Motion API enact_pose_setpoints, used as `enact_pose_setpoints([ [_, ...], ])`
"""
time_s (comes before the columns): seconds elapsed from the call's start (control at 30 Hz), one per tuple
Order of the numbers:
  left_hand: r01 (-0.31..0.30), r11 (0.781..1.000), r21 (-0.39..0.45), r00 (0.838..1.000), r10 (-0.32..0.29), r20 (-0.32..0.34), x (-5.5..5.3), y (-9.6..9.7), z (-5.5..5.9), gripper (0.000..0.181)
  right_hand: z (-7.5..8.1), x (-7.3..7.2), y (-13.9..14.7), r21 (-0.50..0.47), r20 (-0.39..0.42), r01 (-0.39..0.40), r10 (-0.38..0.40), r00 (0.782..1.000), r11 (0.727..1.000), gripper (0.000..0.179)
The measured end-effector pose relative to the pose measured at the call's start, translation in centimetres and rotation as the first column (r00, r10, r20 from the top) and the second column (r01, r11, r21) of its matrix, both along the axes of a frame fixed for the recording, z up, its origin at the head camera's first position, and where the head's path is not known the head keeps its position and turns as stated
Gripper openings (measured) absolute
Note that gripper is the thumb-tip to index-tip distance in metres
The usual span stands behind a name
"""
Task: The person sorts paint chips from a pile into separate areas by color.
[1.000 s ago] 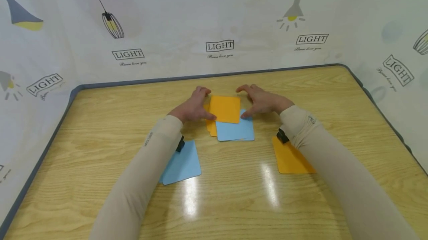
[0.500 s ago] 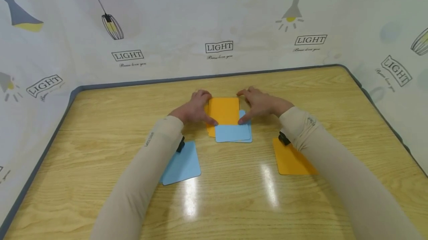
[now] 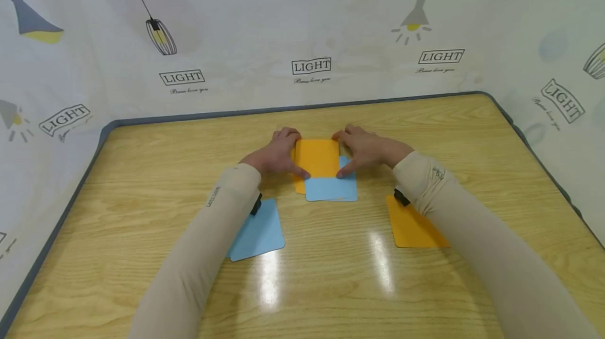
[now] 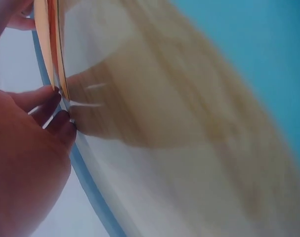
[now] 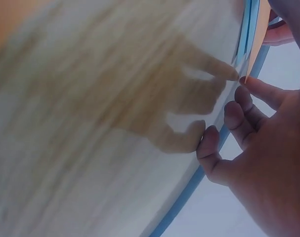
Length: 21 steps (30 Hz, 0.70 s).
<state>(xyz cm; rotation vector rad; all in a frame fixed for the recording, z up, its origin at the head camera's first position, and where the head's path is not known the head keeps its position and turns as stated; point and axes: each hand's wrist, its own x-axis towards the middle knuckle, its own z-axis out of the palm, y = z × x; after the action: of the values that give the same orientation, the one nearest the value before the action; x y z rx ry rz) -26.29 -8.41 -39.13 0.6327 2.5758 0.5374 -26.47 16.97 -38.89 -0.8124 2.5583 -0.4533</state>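
Observation:
In the head view, a square orange card (image 3: 317, 158) tops the middle group. Beneath it, blue cards (image 3: 331, 190) stick out toward the near side and more orange cards (image 3: 300, 186) peek out at the left. My left hand (image 3: 279, 154) grips the top card's left side, forefinger by the far corner and thumb at the near one. Opposite, my right hand (image 3: 366, 149) holds the right side the same way. In the right wrist view, a forefinger tip meets the orange card's corner (image 5: 258, 37); the other fingertips are bent down at the table. Orange card edges (image 4: 49, 39) appear past the left fingers.
Blue cards (image 3: 260, 231) lie under the left forearm, and an orange card (image 3: 413, 226) is partly covered by the right forearm. A grey-edged wooden table (image 3: 331, 286) meets a white lamp-patterned backdrop (image 3: 255, 40) at its far side.
Both hands have closed in on the top orange card from the sides, which has shifted slightly nearer. Their thumbs now reach its near corners. The outer cards stay put.

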Motion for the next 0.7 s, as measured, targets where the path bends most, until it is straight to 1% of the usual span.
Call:
enact_pose_setpoints([
  [0.13, 0.025, 1.000, -0.019, 0.999, -0.025, 0.025, 0.10, -0.28, 0.05, 0.107, 0.14, 0.21, -0.10, -0.008, -0.012, -0.030, 0.030, 0.999, 1.000, 0.097],
  [0.27, 0.043, 0.999, -0.026, 0.998, -0.041, 0.050, 0.19, -0.44, 0.19, 0.105, 0.20, 0.34, -0.20, 0.005, -0.015, -0.032, 0.032, 0.999, 0.999, 0.097],
  [0.43, 0.040, 0.999, -0.023, 0.997, -0.038, 0.068, 0.24, -0.36, 0.47, 0.101, 0.06, 0.36, -0.17, 0.011, -0.021, -0.026, 0.026, 0.999, 1.000, 0.095],
  [0.7, 0.029, 1.000, -0.008, 0.998, -0.029, 0.064, 0.41, -0.39, 0.43, 0.098, -0.08, 0.32, -0.30, 0.031, -0.024, -0.014, 0.014, 1.000, 0.999, 0.104],
])
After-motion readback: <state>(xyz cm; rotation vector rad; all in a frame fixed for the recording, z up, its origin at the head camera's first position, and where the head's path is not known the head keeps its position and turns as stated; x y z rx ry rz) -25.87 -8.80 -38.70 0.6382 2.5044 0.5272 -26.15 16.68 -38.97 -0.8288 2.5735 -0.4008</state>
